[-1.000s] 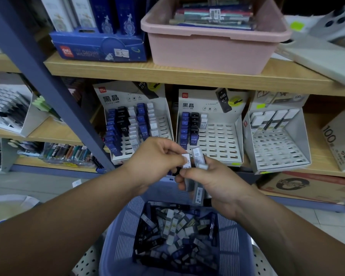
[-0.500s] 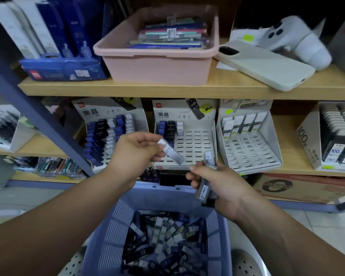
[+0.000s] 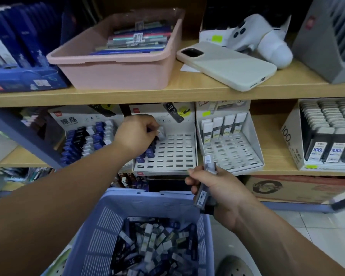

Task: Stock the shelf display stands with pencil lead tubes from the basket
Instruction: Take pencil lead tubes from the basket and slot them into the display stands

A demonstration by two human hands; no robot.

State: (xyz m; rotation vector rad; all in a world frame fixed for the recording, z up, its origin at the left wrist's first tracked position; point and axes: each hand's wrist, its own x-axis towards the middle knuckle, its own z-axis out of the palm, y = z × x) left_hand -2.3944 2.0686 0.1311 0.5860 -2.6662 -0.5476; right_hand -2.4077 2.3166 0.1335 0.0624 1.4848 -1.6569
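Head view: lead tube pinched cap-up in left hand at slots of middle display stand; spare tubes clamped in right hand over basket rim, farther from slots.

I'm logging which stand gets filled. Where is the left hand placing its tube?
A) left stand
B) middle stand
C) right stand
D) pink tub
B: the left hand pinches a tube at the upper slots of the middle stand, beside blue tubes already there; the right hand holds spare tubes.
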